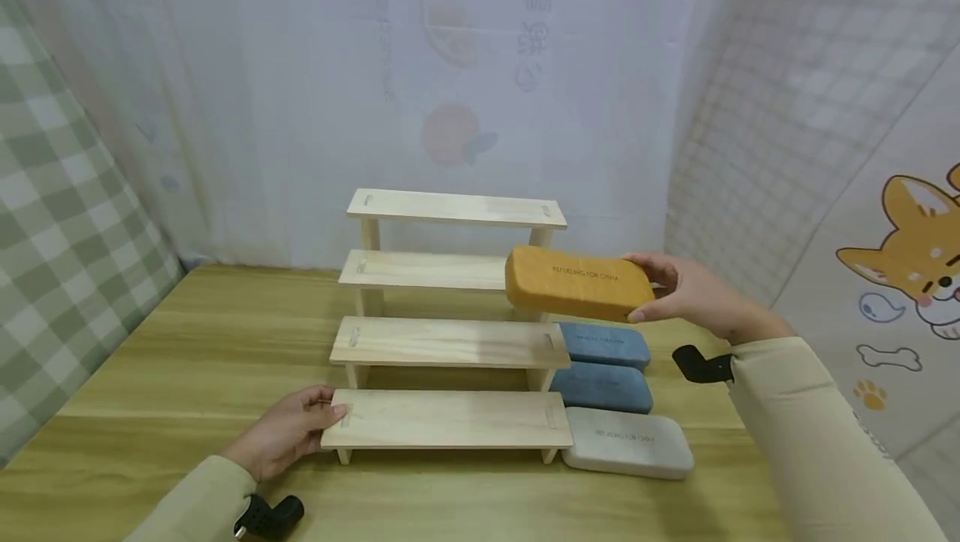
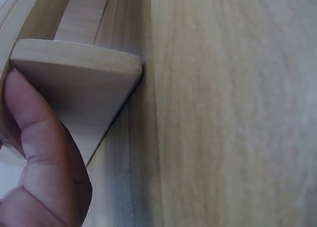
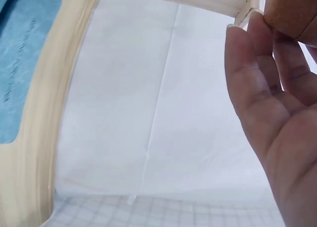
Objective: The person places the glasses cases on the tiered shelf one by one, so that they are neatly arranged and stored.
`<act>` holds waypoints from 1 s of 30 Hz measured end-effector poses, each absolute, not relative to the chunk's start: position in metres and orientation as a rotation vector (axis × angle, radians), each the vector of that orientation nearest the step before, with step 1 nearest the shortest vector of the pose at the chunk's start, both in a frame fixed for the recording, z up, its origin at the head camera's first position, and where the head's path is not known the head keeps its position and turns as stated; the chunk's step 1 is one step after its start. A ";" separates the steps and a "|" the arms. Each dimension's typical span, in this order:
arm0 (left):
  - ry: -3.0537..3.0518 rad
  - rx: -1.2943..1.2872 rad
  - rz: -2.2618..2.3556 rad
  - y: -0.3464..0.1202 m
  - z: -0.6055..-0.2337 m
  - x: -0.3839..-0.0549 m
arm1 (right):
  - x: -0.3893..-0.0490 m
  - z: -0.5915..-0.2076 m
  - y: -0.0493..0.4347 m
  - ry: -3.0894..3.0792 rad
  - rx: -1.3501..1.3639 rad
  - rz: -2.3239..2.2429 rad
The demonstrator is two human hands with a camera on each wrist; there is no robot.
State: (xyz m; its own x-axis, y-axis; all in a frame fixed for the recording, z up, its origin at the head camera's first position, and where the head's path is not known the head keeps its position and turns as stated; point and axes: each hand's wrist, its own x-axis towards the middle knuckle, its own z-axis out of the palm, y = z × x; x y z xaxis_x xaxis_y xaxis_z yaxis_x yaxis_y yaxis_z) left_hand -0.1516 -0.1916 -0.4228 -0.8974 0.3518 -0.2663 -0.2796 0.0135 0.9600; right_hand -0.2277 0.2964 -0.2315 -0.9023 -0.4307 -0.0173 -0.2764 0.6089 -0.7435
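Here, white curtain (image 1: 300, 108) backs table (image 1: 187, 342) and stand (image 1: 450, 342).

I have a pale wooden rack (image 1: 450, 342) upright on the bench (image 1: 240, 333), its four narrow, flat shelves climbing like steps from front to back on short supports. The left hand (image 1: 288, 434) grips the left end of the lowest shelf, thumb on top. To the right I see the orange case (image 1: 581, 282), a rounded oblong with dark lettering across its upper face, pinched at its right end by the right hand (image 1: 693, 292). It is raised off the bench, lettered face up, its right end dipping slightly. From my view it overlaps the second-highest shelf's right end; I cannot tell whether they touch.
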 end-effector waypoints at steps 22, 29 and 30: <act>1.873 0.064 1.939 -0.193 -0.424 -0.149 | -0.295 -0.191 0.229 2.651 -0.587 -1.156; 1.861 0.068 1.941 -0.192 -0.423 -0.151 | -0.308 -0.186 0.218 2.699 -0.564 -1.092; 1.861 0.069 1.941 -0.192 -0.423 -0.152 | -0.309 -0.185 0.217 2.705 -0.555 -1.088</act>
State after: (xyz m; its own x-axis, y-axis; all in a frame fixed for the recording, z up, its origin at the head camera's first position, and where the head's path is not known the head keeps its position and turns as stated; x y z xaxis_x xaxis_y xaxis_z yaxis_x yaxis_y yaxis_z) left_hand -0.1516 -0.1916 -0.4235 -0.8985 0.3485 -0.2669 -0.2814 0.0095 0.9595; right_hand -0.3091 0.2168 -0.1855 -0.9155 -0.4017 -0.0211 -0.2752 0.6637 -0.6956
